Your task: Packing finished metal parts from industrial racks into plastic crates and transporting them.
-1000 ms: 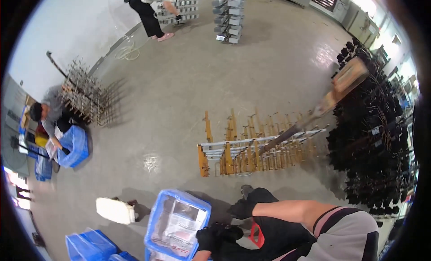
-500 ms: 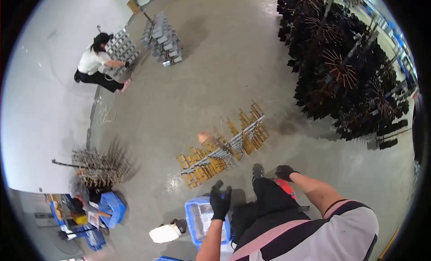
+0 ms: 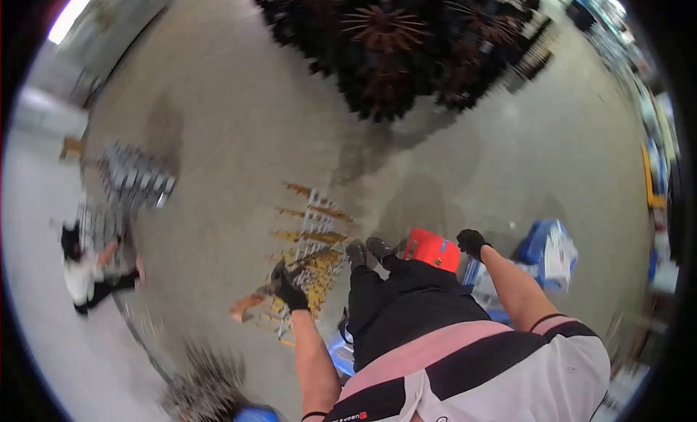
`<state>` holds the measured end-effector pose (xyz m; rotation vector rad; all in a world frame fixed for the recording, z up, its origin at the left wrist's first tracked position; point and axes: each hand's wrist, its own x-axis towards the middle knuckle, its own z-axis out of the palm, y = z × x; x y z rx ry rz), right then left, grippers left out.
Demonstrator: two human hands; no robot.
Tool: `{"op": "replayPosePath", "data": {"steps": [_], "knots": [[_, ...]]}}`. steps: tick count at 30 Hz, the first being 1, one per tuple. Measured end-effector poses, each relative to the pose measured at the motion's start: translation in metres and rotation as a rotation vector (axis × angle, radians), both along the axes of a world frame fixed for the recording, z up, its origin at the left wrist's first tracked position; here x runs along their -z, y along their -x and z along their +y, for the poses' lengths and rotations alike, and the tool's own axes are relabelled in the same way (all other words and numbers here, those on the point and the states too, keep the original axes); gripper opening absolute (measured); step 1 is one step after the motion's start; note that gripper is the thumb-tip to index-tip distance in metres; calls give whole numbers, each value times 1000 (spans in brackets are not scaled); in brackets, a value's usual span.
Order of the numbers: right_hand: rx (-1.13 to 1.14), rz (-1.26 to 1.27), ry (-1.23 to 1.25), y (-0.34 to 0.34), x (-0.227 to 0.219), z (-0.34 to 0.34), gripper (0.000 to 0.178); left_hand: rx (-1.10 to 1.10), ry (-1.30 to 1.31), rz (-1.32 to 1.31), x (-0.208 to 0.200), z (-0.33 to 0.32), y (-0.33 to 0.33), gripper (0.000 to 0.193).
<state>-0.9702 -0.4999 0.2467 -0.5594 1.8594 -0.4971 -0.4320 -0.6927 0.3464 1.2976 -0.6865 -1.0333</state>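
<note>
My left hand [image 3: 290, 288], in a black glove, overlaps the post of a rack [image 3: 314, 242] hung with gold-coloured metal pieces. Its fingers look apart, though blurred; whether they touch the post cannot be made out. The post's brown end [image 3: 248, 306] shows to the left of that hand. My right hand [image 3: 472, 244], also gloved in black, is loosely curled with nothing visible in it. It hovers right beside a red stool [image 3: 434, 250].
Dark loaded racks [image 3: 392, 66] stand close together at the far side. A blue-lined container with pale contents [image 3: 555, 255] is on the right. Grey loaded racks [image 3: 134, 176], a crouching person [image 3: 91, 273] and another rack [image 3: 203, 384] are on the left.
My view has swung to the right, so the racks and person have shifted left in it. My left hand has gone from above the blue-lined bin to the gold-hung rack's post.
</note>
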Motion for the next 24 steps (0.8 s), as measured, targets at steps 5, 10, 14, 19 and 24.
{"op": "replayPosePath", "data": {"steps": [5, 10, 14, 19, 24], "knots": [[-402, 336, 287, -31, 20, 53, 9, 272, 208, -374, 22, -38, -51, 26], [-876, 857, 566, -90, 29, 95, 10, 326, -33, -428, -36, -104, -10, 37], [-410, 234, -12, -134, 37, 113, 14, 448, 28, -445, -91, -141, 51, 37], [-479, 605, 76, -155, 38, 143, 13, 562, 238, -415, -115, -162, 142, 36], [-382, 572, 107, -167, 62, 106, 16, 812, 58, -246, -132, -207, 222, 36]]}}
